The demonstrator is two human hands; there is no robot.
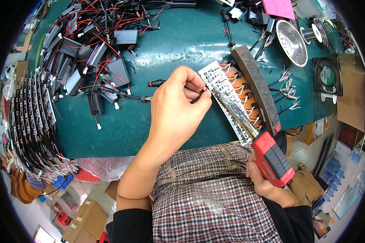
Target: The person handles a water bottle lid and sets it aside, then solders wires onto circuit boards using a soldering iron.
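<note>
While my left hand (178,105) pinched a thin black wire (197,97), its tip met the circuit strip (223,87) at three o'clock. My right hand (263,182) was closed around the red soldering gun (273,160).

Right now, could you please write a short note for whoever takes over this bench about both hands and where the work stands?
Left hand: pinching a thin black cable at the perforated metal strip.
Right hand: gripping the red soldering gun, its tip meeting the cable end.
Fixture: the strip lies against a dark bar on the green table; coloured wire ends poke out beyond it.
Done: cannot tell which joints are soldered.
Left: a pile of black modules with red leads lies at far left.
</note>
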